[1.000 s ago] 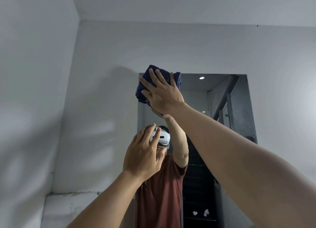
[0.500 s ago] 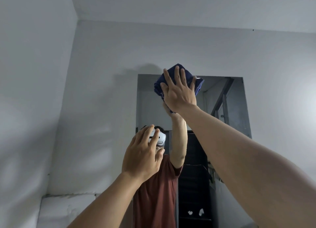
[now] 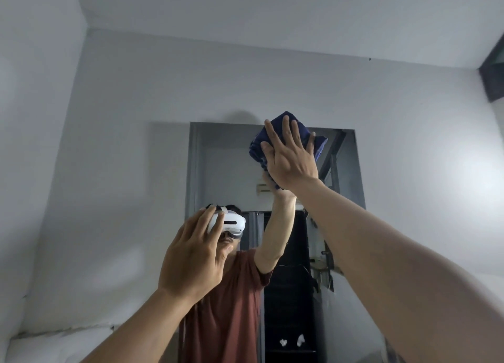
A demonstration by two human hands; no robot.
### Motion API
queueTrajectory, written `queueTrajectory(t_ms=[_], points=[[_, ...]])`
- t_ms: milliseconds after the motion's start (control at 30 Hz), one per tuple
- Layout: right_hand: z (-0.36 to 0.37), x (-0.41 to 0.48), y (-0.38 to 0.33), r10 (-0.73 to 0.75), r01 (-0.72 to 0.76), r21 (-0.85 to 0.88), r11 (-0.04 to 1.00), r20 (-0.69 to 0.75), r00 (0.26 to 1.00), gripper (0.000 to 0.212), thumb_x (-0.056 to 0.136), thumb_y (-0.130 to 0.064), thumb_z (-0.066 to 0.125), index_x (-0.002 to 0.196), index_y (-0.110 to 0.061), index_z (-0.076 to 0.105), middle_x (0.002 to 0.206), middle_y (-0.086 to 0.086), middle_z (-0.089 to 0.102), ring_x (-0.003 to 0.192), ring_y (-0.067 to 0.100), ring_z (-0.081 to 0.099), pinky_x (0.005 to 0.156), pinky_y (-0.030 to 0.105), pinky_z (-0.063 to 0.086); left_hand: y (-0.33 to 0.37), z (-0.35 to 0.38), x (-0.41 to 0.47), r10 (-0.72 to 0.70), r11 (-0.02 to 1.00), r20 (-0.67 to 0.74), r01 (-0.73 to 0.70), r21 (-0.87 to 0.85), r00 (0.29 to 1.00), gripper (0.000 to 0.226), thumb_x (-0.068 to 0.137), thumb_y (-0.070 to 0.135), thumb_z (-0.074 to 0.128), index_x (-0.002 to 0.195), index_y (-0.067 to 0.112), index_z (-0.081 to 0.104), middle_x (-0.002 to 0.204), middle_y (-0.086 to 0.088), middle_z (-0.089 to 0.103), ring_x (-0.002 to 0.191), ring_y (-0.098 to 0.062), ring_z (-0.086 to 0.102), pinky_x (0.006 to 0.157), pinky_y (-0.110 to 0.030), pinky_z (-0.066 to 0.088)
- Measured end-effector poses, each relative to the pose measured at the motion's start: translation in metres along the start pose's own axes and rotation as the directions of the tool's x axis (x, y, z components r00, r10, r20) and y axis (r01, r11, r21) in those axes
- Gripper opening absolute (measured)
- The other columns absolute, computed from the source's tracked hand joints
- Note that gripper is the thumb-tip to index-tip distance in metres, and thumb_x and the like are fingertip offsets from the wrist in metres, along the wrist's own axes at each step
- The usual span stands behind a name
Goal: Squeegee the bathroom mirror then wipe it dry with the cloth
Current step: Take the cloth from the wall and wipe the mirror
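A tall rectangular mirror hangs on the white wall ahead. My right hand presses a folded dark blue cloth flat against the glass near the mirror's top edge, right of centre. Its fingers are spread over the cloth. My left hand is raised in front of the mirror's lower left part, fingers apart, holding nothing. I cannot tell whether it touches the glass. The mirror shows a person in a red shirt with a white headset. No squeegee is in view.
White walls meet in a corner at the left. A white ledge runs along the lower left. A dark opening sits at the upper right. The mirror reflects a dark staircase with a railing.
My right hand has slid the cloth to the right along the mirror's top, from the upper left corner to right of centre. My left hand has stayed in place.
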State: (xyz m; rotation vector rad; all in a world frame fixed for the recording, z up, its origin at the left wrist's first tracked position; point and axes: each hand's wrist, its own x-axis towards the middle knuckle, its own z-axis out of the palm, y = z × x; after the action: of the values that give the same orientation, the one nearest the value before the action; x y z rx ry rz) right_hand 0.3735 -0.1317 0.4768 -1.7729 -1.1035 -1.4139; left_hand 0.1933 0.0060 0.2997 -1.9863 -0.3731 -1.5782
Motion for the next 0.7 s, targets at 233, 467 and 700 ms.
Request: queueTrajectory(t_ms=[233, 467, 700], points=[[-0.007, -0.004, 0.05, 0.114, -0.113, 0.058, 0.992, -0.012, 0.993, 0.063, 0.105, -0.053, 0.012, 0.161, -0.029, 0.0, 0.171, 0.004, -0.004, 0.156, 0.019, -0.008, 0.123, 0.059, -0.005, 0.0, 0.001, 0.0, 0.034, 0.999, -0.009, -0.034, 0.032, 0.999, 0.067, 0.092, 0.046, 0.043, 0.142, 0.004, 0.053, 0.145, -0.016, 0.052, 0.134, -0.032, 0.048, 0.106, -0.043, 0.048], [-0.011, -0.012, 0.082, 0.235, -0.233, 0.076, 0.97, -0.015, 0.972, 0.063, 0.104, -0.057, 0.014, 0.161, -0.034, 0.003, 0.17, 0.01, -0.007, 0.156, 0.024, -0.008, 0.124, 0.055, -0.007, -0.005, 0.002, 0.0, 0.034, 0.999, 0.023, -0.035, 0.034, 0.999, 0.067, 0.091, 0.049, 0.053, 0.143, 0.006, 0.053, 0.147, -0.014, 0.051, 0.136, -0.03, 0.047, 0.107, -0.041, 0.047], [-0.006, -0.044, 0.09, 0.327, -0.327, 0.021, 0.945, -0.022, 0.945, 0.063, 0.103, -0.06, 0.009, 0.161, -0.037, 0.0, 0.17, 0.006, -0.005, 0.156, 0.031, -0.009, 0.121, 0.062, -0.011, 0.0, 0.001, -0.004, 0.001, 1.0, 0.038, 0.0, -0.003, 0.999, 0.065, 0.094, 0.046, 0.05, 0.145, 0.005, 0.051, 0.148, -0.015, 0.048, 0.139, -0.031, 0.044, 0.106, -0.044, 0.049]])
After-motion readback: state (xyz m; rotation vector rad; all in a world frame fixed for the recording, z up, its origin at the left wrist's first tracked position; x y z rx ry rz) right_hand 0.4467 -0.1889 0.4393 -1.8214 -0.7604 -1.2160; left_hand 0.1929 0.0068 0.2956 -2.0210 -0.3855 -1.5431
